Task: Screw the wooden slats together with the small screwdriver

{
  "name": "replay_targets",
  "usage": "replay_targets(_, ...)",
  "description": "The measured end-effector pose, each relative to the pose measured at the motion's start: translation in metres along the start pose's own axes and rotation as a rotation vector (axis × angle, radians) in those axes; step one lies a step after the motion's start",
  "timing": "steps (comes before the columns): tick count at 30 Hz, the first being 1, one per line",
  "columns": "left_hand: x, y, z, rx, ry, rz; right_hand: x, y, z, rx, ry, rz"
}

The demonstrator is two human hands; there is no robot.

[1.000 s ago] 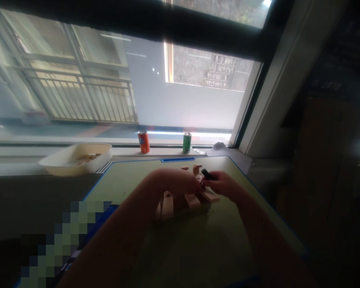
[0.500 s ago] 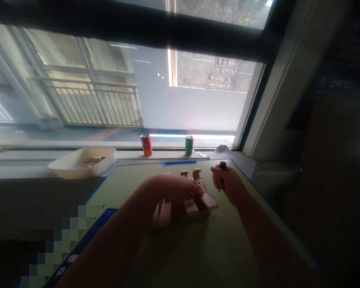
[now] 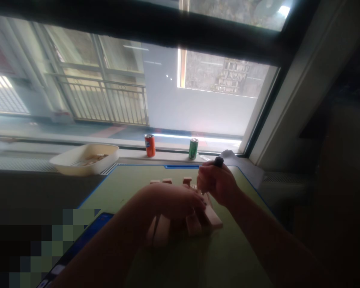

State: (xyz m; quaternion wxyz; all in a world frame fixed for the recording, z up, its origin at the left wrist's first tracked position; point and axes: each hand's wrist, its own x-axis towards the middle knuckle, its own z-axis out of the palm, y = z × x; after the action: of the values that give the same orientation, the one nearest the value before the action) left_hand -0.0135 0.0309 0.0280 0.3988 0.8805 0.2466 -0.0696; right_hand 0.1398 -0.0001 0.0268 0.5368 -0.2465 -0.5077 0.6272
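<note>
My right hand (image 3: 217, 182) is closed round a screwdriver (image 3: 219, 161), whose black handle end sticks out above the fist. The tip is hidden beneath the fingers, close over the right side of a wooden assembly (image 3: 213, 218). That assembly is made of several pale wooden pieces and lies on the green table (image 3: 228, 248). Across it reaches my left hand (image 3: 184, 200), palm down, its fingers bent and gripping the wood near the right-hand piece. My left wrist and forearm cover much of the assembly's middle.
On the windowsill stand an orange can (image 3: 150, 146) and a green can (image 3: 193, 149). To their left sits a cream basin (image 3: 60, 162) with wooden bits inside. A dark phone-like device (image 3: 99, 224) lies at the table's left edge. Grey cloth (image 3: 246, 164) lies behind the right corner.
My right hand has moved left with the screwdriver, from beside the wooden assembly to over its right side. My left hand stays on the wood. The view has shifted slightly.
</note>
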Motion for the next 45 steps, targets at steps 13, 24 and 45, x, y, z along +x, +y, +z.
replay_targets(13, -0.004, 0.009, 0.0, 0.313, 0.049, -0.063, 0.004, 0.023, -0.016, 0.137, 0.022, 0.033)
replay_targets(24, -0.008, 0.024, -0.001, 0.443, 0.043, -0.212, 0.002, 0.027, -0.015, 0.014, 0.076, 0.049)
replay_targets(45, 0.001, 0.006, 0.005, 0.199, 0.13, -0.133, 0.001, 0.028, -0.03, 0.142, 0.179, 0.029)
